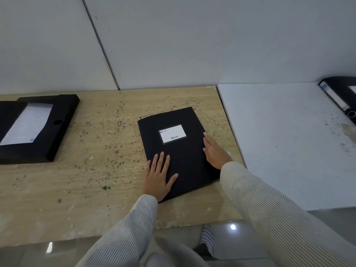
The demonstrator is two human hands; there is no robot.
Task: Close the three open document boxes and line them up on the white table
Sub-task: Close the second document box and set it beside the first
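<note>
Striped sleeves [134, 224] nearest; left hand [159, 176] flat, fingers spread, on closed document box [179, 151]; right hand [214, 154] open along its right edge, gripping nothing. Box on wooden surface [96, 180], not yet on white surface [289, 141]. Farther: open box [57, 128] left, papers showing; binder-like box [339, 95] far right on white surface; seemingly one placed, one closed, one left.

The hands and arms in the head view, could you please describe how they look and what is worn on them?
Both hands, left and right, are bare, with no gloves, rings or watch visible. Each arm wears a long sleeve, left and right, of light fabric with fine dark pinstripes, ending in a cuff at the wrist.
</note>
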